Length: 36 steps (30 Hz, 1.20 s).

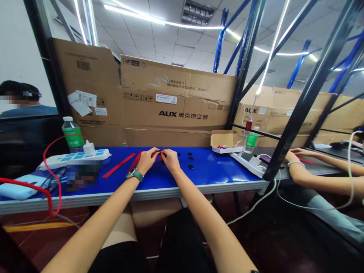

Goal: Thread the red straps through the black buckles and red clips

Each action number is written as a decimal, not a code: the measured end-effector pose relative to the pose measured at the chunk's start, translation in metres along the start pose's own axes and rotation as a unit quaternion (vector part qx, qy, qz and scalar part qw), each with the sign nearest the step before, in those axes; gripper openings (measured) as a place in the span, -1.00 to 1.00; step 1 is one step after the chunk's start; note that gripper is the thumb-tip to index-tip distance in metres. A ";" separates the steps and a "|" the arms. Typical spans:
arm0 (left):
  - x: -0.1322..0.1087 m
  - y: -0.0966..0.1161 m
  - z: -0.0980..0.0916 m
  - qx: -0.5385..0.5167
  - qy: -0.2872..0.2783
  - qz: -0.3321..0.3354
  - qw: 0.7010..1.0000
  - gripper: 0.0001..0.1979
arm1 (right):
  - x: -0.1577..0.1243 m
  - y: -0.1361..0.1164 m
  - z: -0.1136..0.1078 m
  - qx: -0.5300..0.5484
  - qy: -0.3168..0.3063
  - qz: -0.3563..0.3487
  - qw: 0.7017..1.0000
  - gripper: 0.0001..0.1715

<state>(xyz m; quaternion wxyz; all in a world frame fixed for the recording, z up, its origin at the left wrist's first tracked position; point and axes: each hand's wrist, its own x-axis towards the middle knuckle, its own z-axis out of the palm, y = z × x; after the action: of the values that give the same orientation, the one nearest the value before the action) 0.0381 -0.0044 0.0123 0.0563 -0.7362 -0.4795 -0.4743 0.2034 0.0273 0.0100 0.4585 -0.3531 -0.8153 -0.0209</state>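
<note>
Over the blue tabletop (159,178), my left hand (147,159) and my right hand (170,159) meet with fingers pinched. Between them is a red strap (161,156), gripped by both. A small dark piece seems to sit at the fingertips, too small to make out. Beside my left hand lies a flat red strap (118,165), and another red strap (135,162) runs partly under that hand. To the right of my right hand are several small black pieces (190,167), which look like plastic buckles.
On the left stand a power strip (74,158), a water bottle (72,134) and a light-blue power bank (19,188) with red cables. A small open box (226,146) and another power strip (247,165) lie right. Cardboard (179,98) walls the back. A co-worker's arms (301,170) rest right.
</note>
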 end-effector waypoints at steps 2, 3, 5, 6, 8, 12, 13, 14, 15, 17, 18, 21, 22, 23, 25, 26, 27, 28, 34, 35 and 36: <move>0.000 0.002 -0.001 0.017 -0.004 0.000 1.000 -0.73 | -0.001 -0.001 -0.001 -0.006 -0.004 -0.002 1.000 -0.81; -0.001 0.003 -0.001 0.028 -0.006 -0.001 1.000 -0.74 | -0.001 -0.002 -0.002 -0.005 -0.007 -0.002 1.000 -0.82; -0.001 0.005 -0.002 0.049 -0.014 -0.006 0.999 -0.76 | -0.002 -0.004 -0.003 0.005 -0.011 0.001 1.000 -0.84; -0.001 0.006 -0.003 0.059 -0.018 -0.010 0.998 -0.76 | -0.002 -0.006 -0.004 0.010 -0.016 0.002 1.000 -0.82; 0.000 0.008 -0.004 0.079 -0.021 -0.023 0.996 -0.79 | -0.003 -0.008 -0.004 0.015 -0.023 0.004 1.000 -0.79; -0.001 0.006 -0.004 0.118 -0.003 -0.059 0.991 -0.83 | -0.002 -0.010 0.003 0.057 -0.010 0.012 0.998 -0.86; -0.001 0.005 -0.004 0.126 0.007 -0.065 0.990 -0.84 | -0.001 -0.009 0.005 0.075 -0.006 0.026 0.997 -0.87; -0.001 0.004 -0.003 0.133 0.016 -0.071 0.988 -0.84 | -0.001 -0.008 0.007 0.088 -0.004 0.044 0.995 -0.87; -0.001 0.003 -0.003 0.139 0.024 -0.076 0.987 -0.85 | -0.001 -0.007 0.009 0.092 -0.006 0.063 0.994 -0.88; -0.002 0.003 -0.002 0.150 0.027 -0.078 0.985 -0.85 | -0.001 -0.005 0.012 0.078 -0.013 0.088 0.993 -0.94; -0.002 0.004 -0.002 0.155 0.025 -0.079 0.984 -0.85 | -0.001 -0.005 0.012 0.065 -0.018 0.090 0.994 -0.94; -0.003 0.007 -0.002 0.171 0.007 -0.073 0.983 -0.83 | -0.001 -0.005 0.012 0.036 -0.025 0.071 0.997 -0.83; -0.003 0.008 -0.002 0.177 -0.003 -0.070 0.982 -0.83 | -0.001 -0.006 0.012 0.026 -0.026 0.066 0.997 -0.83; -0.003 0.009 -0.001 0.184 -0.014 -0.068 0.981 -0.83 | -0.001 -0.006 0.012 0.017 -0.029 0.064 0.997 -0.84; -0.003 0.010 -0.001 0.194 -0.029 -0.060 0.979 -0.84 | -0.001 -0.006 0.011 -0.004 -0.037 0.061 0.997 -0.85; -0.003 0.011 0.000 0.196 -0.034 -0.055 0.978 -0.84 | -0.001 -0.005 0.010 -0.016 -0.044 0.058 0.997 -0.85; -0.002 0.011 0.000 0.196 -0.038 -0.048 0.979 -0.85 | -0.001 -0.005 0.008 -0.030 -0.051 0.054 0.997 -0.84; -0.002 0.011 0.000 0.193 -0.040 -0.043 0.979 -0.85 | -0.001 -0.004 0.006 -0.045 -0.055 0.049 0.996 -0.82; -0.001 0.006 0.000 0.169 -0.039 -0.047 0.984 -0.85 | -0.001 -0.006 -0.005 -0.085 -0.096 -0.032 0.991 -0.82; 0.000 0.004 0.000 0.159 -0.042 -0.045 0.985 -0.85 | -0.001 -0.008 -0.005 -0.085 -0.097 -0.025 0.991 -0.82; 0.000 0.003 -0.001 0.148 -0.046 -0.041 0.987 -0.85 | -0.001 -0.010 -0.005 -0.083 -0.094 -0.009 0.992 -0.81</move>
<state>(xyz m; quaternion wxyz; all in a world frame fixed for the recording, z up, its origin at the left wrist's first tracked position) 0.0400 -0.0063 0.0138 0.1227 -0.7209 -0.5758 -0.3656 0.2015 0.0175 0.0149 0.3490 -0.3834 -0.8530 -0.0594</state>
